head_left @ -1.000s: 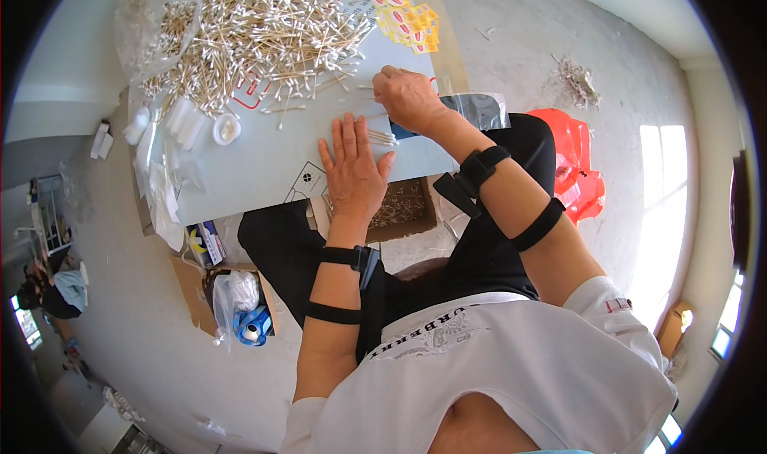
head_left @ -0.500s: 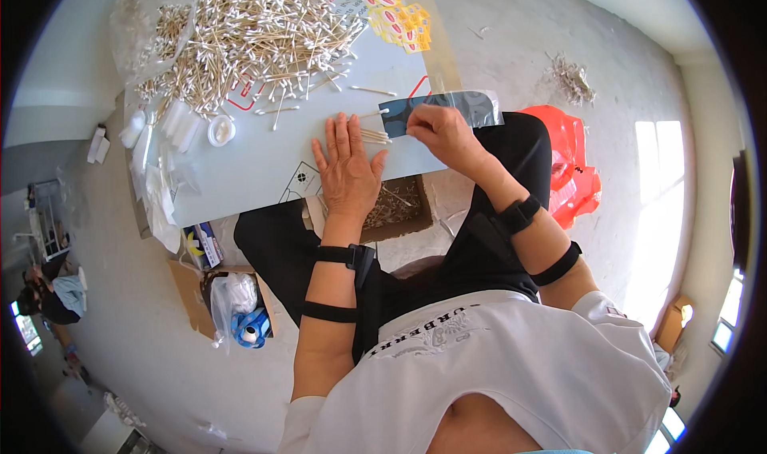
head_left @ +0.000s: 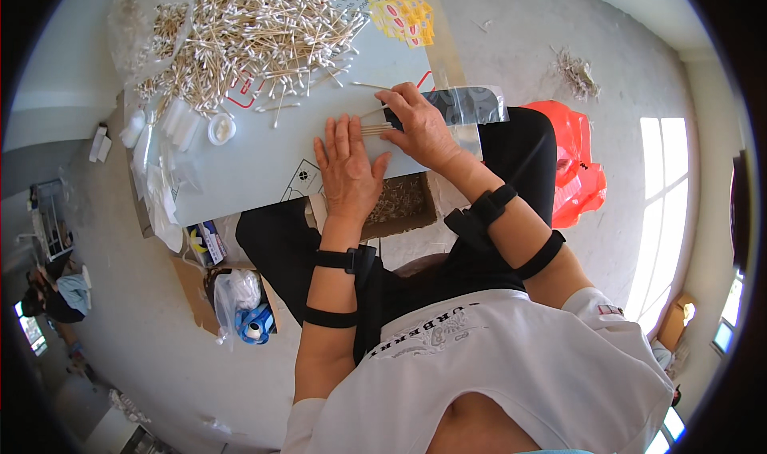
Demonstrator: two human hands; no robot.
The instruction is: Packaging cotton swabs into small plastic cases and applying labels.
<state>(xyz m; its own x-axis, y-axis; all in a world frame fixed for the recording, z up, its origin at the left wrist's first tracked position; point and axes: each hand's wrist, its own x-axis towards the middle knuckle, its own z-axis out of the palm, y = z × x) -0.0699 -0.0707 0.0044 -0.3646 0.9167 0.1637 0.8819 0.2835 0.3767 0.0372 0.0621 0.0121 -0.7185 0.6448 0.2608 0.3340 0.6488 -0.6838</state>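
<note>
Palm down, my left hand point(head_left: 348, 166) lies on the table point(head_left: 256, 162), fingers stretched out and thumb apart. Its fingers cover one end of a small row of cotton swabs point(head_left: 374, 129). My right hand point(head_left: 421, 126) is at the other end of that row. Its thumb and fingers are apart, one on each side of the swab tips, with a gap between them. A dark strip with a clear plastic edge point(head_left: 467, 105) lies under and beyond the right hand, reaching over the table's right edge. One loose swab point(head_left: 367, 85) lies just beyond the right fingertips.
A large heap of cotton swabs point(head_left: 264, 34) covers the far left, beside yellow packets point(head_left: 407, 22). A round white container point(head_left: 221, 129) and clear plastic tubes point(head_left: 182, 125) stand at left. Below are a cardboard box with swabs point(head_left: 411, 202) and a red bag point(head_left: 563, 166).
My right hand has moved left from the dark strip to the swab ends, and its fingers have spread from a pinch. The left hand has stayed flat in place.
</note>
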